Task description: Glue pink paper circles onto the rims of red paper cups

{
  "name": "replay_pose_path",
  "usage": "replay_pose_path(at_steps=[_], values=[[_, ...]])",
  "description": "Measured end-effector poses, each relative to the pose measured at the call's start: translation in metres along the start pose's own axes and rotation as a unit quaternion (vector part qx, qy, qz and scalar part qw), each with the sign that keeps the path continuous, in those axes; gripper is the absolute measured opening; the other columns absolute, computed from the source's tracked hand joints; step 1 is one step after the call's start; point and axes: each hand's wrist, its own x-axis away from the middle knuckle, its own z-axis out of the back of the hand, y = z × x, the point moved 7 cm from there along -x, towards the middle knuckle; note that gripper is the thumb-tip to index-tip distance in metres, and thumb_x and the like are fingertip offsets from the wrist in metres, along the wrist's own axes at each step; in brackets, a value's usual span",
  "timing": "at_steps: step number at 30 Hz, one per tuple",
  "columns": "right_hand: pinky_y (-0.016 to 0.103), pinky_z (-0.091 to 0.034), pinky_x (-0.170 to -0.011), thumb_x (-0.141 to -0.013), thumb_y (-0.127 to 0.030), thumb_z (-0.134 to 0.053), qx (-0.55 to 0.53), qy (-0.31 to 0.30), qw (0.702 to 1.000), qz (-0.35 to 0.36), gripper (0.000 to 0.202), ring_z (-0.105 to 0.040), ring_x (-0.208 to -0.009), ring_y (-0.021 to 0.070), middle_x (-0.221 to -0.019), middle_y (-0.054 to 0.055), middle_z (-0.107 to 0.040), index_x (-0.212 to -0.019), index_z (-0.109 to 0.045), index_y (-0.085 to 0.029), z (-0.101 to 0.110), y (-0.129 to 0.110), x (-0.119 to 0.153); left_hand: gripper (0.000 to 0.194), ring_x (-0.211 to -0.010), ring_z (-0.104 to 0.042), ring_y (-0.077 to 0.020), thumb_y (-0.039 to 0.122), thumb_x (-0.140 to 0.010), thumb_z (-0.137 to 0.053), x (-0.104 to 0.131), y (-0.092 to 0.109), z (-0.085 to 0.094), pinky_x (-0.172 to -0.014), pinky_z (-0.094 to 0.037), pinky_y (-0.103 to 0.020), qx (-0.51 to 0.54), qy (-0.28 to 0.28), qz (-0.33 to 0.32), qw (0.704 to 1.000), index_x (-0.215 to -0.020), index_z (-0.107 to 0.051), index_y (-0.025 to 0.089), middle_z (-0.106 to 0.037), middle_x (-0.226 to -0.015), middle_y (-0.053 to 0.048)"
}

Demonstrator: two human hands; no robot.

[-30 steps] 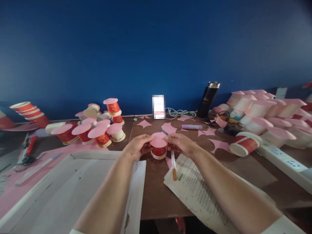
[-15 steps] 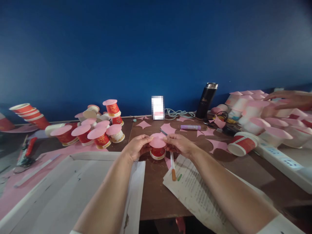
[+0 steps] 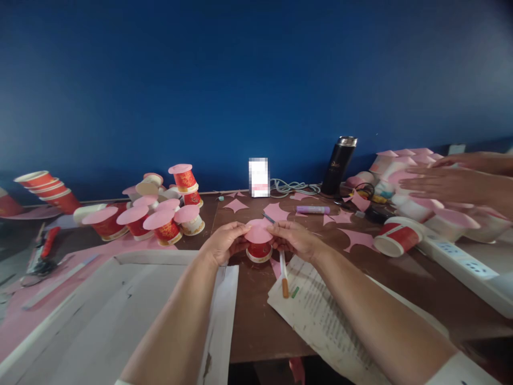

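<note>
A pink paper disc (image 3: 258, 231) lies over the upturned base of a red paper cup (image 3: 259, 252) at the middle of the brown table. From the left, my left hand (image 3: 225, 241) pinches the disc's edge between thumb and fingers. My right hand (image 3: 295, 239) pinches the opposite edge. Fingers of both hands reach down beside the cup; whether they touch it is unclear. A brush or knife with an orange-brown end (image 3: 285, 287) lies just below my right hand.
Red cups with pink discs (image 3: 162, 219) stand at left, beside a white tray (image 3: 156, 256). A black flask (image 3: 340, 166), a power strip (image 3: 460, 262) and many disc-topped cups are at right. Another person's hands (image 3: 452, 182) reach over those cups. Pink scraps (image 3: 356, 239) lie around.
The other person's hands have come further in from the right, over the disc-topped cups. My hands, the disc and the cup between them show no visible change.
</note>
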Motion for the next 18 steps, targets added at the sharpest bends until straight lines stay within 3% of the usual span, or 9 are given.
replay_pose_path(at_steps=[6, 11, 18], values=[[0.018, -0.041, -0.05, -0.076, -0.052, -0.067, 0.015, 0.003, 1.0, 0.001, 0.035, -0.056, -0.054, 0.0076, -0.066, 0.002, -0.065, -0.077, -0.062, -0.017, -0.0004, -0.003, 0.002, 0.027, -0.063, -0.06, -0.0087, 0.031, -0.066, -0.078, 0.0013, 0.0014, 0.0004, -0.055, -0.052, -0.02, -0.018, 0.004, 0.009, 1.0, -0.078, -0.059, 0.016, -0.059, -0.075, 0.001], [0.018, -0.037, -0.048, -0.066, -0.048, -0.077, 0.079, 0.02, 0.996, 0.03, 0.037, -0.051, -0.054, 0.0071, -0.064, -0.001, -0.061, -0.072, -0.057, -0.017, 0.0011, -0.0048, 0.0015, 0.038, -0.067, -0.06, -0.0093, 0.035, -0.061, -0.082, 0.0051, 0.0045, -0.0029, -0.058, -0.051, -0.02, -0.064, -0.003, 0.01, 0.998, -0.083, -0.059, 0.015, -0.061, -0.079, -0.001], [0.02, -0.04, -0.049, -0.066, -0.044, -0.077, 0.121, 0.029, 0.991, 0.042, 0.036, -0.051, -0.055, 0.0081, -0.063, -0.003, -0.057, -0.079, -0.057, -0.018, 0.0009, -0.0056, 0.0022, 0.055, -0.09, -0.063, -0.0165, 0.033, -0.061, -0.083, 0.0098, 0.0075, -0.0065, -0.07, -0.053, -0.025, -0.105, -0.034, 0.008, 0.994, -0.107, -0.056, 0.017, -0.063, -0.107, -0.008]])
